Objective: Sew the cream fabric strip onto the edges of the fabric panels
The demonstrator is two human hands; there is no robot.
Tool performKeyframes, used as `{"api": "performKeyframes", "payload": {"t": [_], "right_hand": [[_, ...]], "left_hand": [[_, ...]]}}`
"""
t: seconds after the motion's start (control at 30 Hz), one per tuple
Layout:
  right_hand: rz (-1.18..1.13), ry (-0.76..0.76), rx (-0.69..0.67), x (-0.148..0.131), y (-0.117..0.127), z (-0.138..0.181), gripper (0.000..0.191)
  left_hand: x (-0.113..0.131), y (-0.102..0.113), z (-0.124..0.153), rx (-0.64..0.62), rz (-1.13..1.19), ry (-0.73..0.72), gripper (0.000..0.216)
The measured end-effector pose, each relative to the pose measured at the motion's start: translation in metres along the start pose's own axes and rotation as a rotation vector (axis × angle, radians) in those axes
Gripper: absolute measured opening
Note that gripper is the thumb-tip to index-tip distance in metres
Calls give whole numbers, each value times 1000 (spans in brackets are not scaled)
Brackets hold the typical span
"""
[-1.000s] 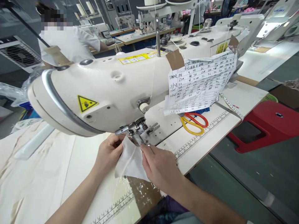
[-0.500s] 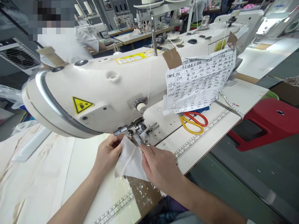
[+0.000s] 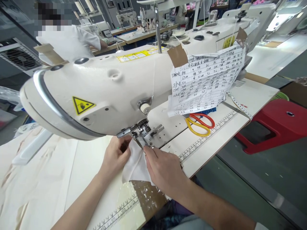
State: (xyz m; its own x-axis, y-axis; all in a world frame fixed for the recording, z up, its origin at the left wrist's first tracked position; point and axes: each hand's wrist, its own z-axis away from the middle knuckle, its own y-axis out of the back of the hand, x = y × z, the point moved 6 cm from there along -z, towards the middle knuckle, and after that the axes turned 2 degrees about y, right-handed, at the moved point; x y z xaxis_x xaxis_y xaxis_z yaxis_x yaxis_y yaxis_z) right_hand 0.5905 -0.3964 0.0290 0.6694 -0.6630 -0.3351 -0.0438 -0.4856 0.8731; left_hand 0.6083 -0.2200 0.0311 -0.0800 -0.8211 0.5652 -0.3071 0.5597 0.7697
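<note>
A piece of thin white fabric [image 3: 136, 166] with a crease or seam line runs up to the presser foot area [image 3: 144, 140] of a cream sewing machine [image 3: 100, 83]. My left hand [image 3: 117, 151] pinches its left edge, thumb and fingers curled together just below the machine head. On the other side, my right hand [image 3: 165, 169] is closed close to the foot, its side against the fabric. From its fingertips a slim metal tool [image 3: 139, 142], looking like tweezers, points up and left; its far end merges with the machine's metal parts. The needle point is hidden.
Scissors with red and yellow handles [image 3: 200, 124] lie right of the foot. A handwritten sheet [image 3: 206, 83] is taped to the machine. Ruler markings [image 3: 208, 135] line the table edge. A red stool [image 3: 275, 124] stands at right. Another person [image 3: 67, 41] sits at back left.
My left hand has shifted slightly right and up with the fabric, closer to the foot. The fabric between my hands shows narrower and more folded. My right hand stays nearly in place.
</note>
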Motion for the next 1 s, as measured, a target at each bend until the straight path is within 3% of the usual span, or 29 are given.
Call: {"api": "performKeyframes", "payload": {"t": [0.13,0.33,0.43,0.53,0.7,0.87,1.0], "right_hand": [[1,7,15,-1,0,1,24],[-29,-2,-14,1,2,0,20],[-26,-7,-26,1,2,-1,18],[-3,-19,10,-1,2,-2,19],[66,-6,51,-7,-1,-4,24],[38,-9,118,-7,7,9,30],[-231,-30,100,-4,21,50,24]], "left_hand": [[0,-1,0,7,-94,-58,21],[-9,0,1,-20,66,144,22],[-9,1,2,-17,74,146,22],[-6,3,4,33,-2,26,15],[9,6,8,109,-124,-353,13],[19,5,9,-72,-149,-471,20],[29,6,18,-176,-206,-523,30]]}}
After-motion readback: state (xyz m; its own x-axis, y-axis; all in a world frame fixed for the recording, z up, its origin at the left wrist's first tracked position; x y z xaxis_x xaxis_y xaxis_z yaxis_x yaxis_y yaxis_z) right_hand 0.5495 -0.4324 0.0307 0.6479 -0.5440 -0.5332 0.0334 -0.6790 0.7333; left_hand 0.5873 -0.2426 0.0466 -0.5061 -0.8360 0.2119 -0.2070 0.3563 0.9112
